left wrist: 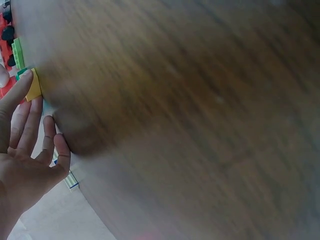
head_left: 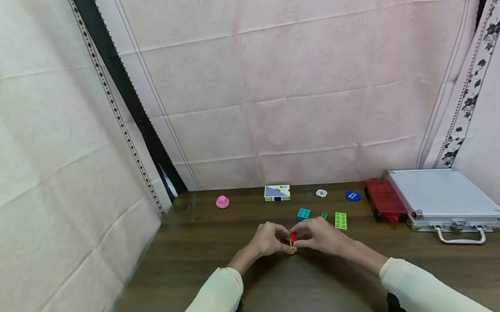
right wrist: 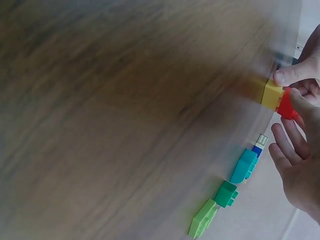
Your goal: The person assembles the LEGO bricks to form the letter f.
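Note:
My left hand (head_left: 268,239) and right hand (head_left: 322,236) meet over the middle of the table. The left one pinches a yellow toy brick (right wrist: 271,94) between thumb and fingers, low over the wood. A red toy brick (right wrist: 286,105) sits against its studded side, pinched by my right thumb and fingers. In the head view the fingers hide most of both bricks. Just beyond the right hand are a teal brick (head_left: 303,214), a small dark green brick (right wrist: 226,194) and a lime green brick (head_left: 341,221).
Along the table's back lie a pink hat-shaped piece (head_left: 222,202), a small white-and-blue box (head_left: 277,193), a white scalloped piece (head_left: 321,193) and a blue disc (head_left: 353,195). At right, a red wheeled toy (head_left: 385,201) stands beside a silver case (head_left: 445,199). Cloth (head_left: 315,73) hangs behind.

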{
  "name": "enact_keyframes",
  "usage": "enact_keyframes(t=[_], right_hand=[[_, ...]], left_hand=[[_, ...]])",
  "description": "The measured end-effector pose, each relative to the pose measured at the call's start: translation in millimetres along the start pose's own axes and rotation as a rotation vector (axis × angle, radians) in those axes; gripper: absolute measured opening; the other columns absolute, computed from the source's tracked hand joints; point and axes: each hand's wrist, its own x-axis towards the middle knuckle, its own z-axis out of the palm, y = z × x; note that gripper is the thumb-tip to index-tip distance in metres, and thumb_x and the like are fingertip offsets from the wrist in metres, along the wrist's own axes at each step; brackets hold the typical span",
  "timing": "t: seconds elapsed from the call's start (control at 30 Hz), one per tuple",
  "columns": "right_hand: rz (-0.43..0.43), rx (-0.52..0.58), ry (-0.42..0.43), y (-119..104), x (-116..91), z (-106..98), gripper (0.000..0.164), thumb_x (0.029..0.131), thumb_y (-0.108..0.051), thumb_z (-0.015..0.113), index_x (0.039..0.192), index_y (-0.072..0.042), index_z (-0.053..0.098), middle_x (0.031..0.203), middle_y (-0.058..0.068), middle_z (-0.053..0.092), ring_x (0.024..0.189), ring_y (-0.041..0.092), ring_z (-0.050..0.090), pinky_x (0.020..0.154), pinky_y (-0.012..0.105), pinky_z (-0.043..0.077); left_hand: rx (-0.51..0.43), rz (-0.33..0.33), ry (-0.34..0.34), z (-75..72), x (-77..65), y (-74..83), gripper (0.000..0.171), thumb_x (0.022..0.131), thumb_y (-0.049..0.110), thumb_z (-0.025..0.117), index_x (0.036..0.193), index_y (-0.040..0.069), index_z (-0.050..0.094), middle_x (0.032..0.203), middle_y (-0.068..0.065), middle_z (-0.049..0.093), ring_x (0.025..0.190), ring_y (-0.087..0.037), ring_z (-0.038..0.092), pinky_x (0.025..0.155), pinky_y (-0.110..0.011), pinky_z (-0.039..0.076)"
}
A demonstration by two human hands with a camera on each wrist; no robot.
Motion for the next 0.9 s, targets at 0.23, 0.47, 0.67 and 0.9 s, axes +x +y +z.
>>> enact_keyframes(t=[0.23, 0.47, 0.67, 0.9], right_hand=[[0.022, -0.022, 0.002, -2.4, -1.1, 3.8, 0.029, 0.093, -0.018, 0.081, 0.119, -0.007, 0.076, 0.109, 0.001, 0.077, 0.101, 0.016, 0.070, 0.086, 0.037, 0.058], [0.026, -0.067, 0.009, -4.5, -3.2, 6.3, 0.030, 0.093, -0.018, 0.081, 0.120, -0.008, 0.076, 0.110, 0.002, 0.077, 0.102, 0.015, 0.070, 0.087, 0.037, 0.058], [0.030, -0.076, -0.004, -4.5, -3.9, 5.4, 0.029, 0.093, -0.018, 0.080, 0.120, -0.007, 0.075, 0.110, 0.004, 0.076, 0.102, 0.017, 0.071, 0.086, 0.037, 0.058], [0.046, -0.082, -0.005, -3.5, -3.1, 8.9, 0.031, 0.094, -0.020, 0.080, 0.122, -0.008, 0.075, 0.111, 0.003, 0.075, 0.103, 0.016, 0.069, 0.088, 0.037, 0.058]], left_hand=[[0.006, 0.004, -0.010, -0.9, -0.6, 1.2, 0.029, 0.076, 0.024, 0.095, 0.099, 0.015, 0.080, 0.094, 0.006, 0.077, 0.093, -0.011, 0.070, 0.090, -0.035, 0.055], [-0.021, 0.009, -0.016, -0.8, -1.6, 1.2, 0.027, 0.077, 0.021, 0.095, 0.098, 0.015, 0.080, 0.092, 0.007, 0.076, 0.086, -0.007, 0.067, 0.082, -0.029, 0.055], [-0.007, 0.029, -0.016, 1.5, -0.6, 0.0, 0.030, 0.078, 0.023, 0.094, 0.102, 0.014, 0.080, 0.096, 0.005, 0.077, 0.090, -0.010, 0.069, 0.085, -0.030, 0.055], [-0.001, 0.036, -0.013, 0.5, -2.0, 0.9, 0.032, 0.078, 0.021, 0.094, 0.105, 0.012, 0.080, 0.099, 0.001, 0.078, 0.094, -0.015, 0.070, 0.085, -0.032, 0.056]])
